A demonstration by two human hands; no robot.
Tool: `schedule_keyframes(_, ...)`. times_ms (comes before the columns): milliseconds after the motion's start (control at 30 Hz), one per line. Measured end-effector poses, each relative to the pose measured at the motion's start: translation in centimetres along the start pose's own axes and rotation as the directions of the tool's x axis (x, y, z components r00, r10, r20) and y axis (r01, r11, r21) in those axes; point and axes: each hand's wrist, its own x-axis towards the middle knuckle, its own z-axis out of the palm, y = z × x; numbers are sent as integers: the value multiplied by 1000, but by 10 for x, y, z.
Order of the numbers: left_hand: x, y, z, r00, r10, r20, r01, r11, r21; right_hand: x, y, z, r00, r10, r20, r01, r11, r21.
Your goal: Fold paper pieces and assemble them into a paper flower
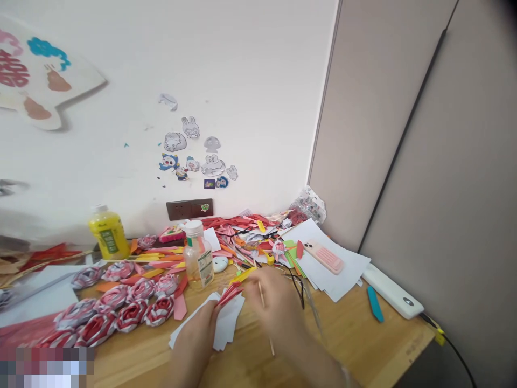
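My left hand [199, 322] is closed on a bundle of folded red and pink paper strips [230, 295], whose ends fan out toward my right hand. My right hand [270, 296] is closed, with a thin wooden stick [272, 345] held between its fingers and pointing down toward the table. A yellow strip [242, 276] lies at the tips of the right fingers, touching the top of the bundle. White paper sheets [226, 323] lie beneath my left hand. The right fingertips are slightly blurred.
Red, pink and white paper roses [97, 327] fill the left side of the wooden table [343, 350]. A clear bottle [198, 258] and a yellow bottle [108, 234] stand behind. To the right lie a pink phone [324, 257], a white power strip [393, 293] and a teal piece [375, 304].
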Motion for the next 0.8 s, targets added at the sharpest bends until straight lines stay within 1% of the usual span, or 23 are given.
schedule_keyframes(33, 1, 0, 1, 1000, -21, -16, 20, 998, -56, 7, 15, -11, 998, 66, -23, -67, 997, -43)
schedule_keyframes(100, 4, 1, 2, 997, -64, -53, 55, 985, -165, 9, 49, -29, 973, 223, -68, -231, 959, -163)
schedule_keyframes(133, 5, 2, 3, 993, -101, -62, 82, 963, -257, 5, 65, -35, 946, 313, -86, -324, 917, -231)
schedule_keyframes(167, 6, 2, 4, 988, -148, -47, 118, 914, -387, 0, 80, -39, 904, 413, -112, -422, 821, -385)
schedule_keyframes(200, 8, 3, 4, 981, -194, -3, 162, 823, -544, -5, 92, -41, 888, 446, -114, -441, 753, -488)
schedule_keyframes(233, 10, 3, 4, 972, -225, 64, 205, 685, -699, -9, 102, -41, 893, 440, -89, -419, 744, -521)
schedule_keyframes(267, 11, 4, 4, 962, -232, 142, 245, 512, -823, -12, 109, -41, 898, 436, -62, -399, 747, -532)
schedule_keyframes(300, 12, 4, 3, 954, -218, 207, 274, 345, -898, -14, 114, -41, 901, 433, -33, -384, 759, -525)
schedule_keyframes(333, 13, 4, 1, 949, -191, 250, 289, 211, -934, -15, 116, -40, 900, 435, -7, -378, 774, -508)
schedule_keyframes(367, 14, 5, -1, 947, -166, 275, 294, 103, -950, -15, 116, -41, 896, 443, 13, -381, 784, -491)
schedule_keyframes(400, 14, 5, -3, 946, -145, 290, 295, 15, -955, -14, 116, -42, 887, 462, 23, -395, 784, -479)
schedule_keyframes(467, 12, 6, -9, 946, -104, 306, 294, -117, -949, -14, 114, -46, 874, 485, 24, -422, 784, -456)
schedule_keyframes(533, 10, 6, -13, 948, -67, 311, 294, -194, -936, -14, 111, -52, 881, 474, 5, -426, 796, -429)
schedule_keyframes(600, 9, 6, -15, 948, -48, 315, 297, -223, -928, -13, 106, -58, 904, 426, -17, -402, 838, -369)
schedule_keyframes(633, 9, 6, -15, 946, -41, 321, 304, -225, -926, -12, 103, -61, 917, 400, -14, -384, 869, -311)
schedule_keyframes(667, 9, 5, -15, 944, -36, 329, 313, -223, -923, -11, 98, -64, 925, 379, 1, -369, 899, -235)
schedule_keyframes(733, 9, 5, -16, 939, -39, 341, 324, -221, -920, -7, 88, -70, 940, 334, 72, -332, 943, -31)
schedule_keyframes(800, 9, 6, -17, 939, -51, 341, 322, -228, -919, -1, 77, -75, 946, 283, 158, -307, 939, 153)
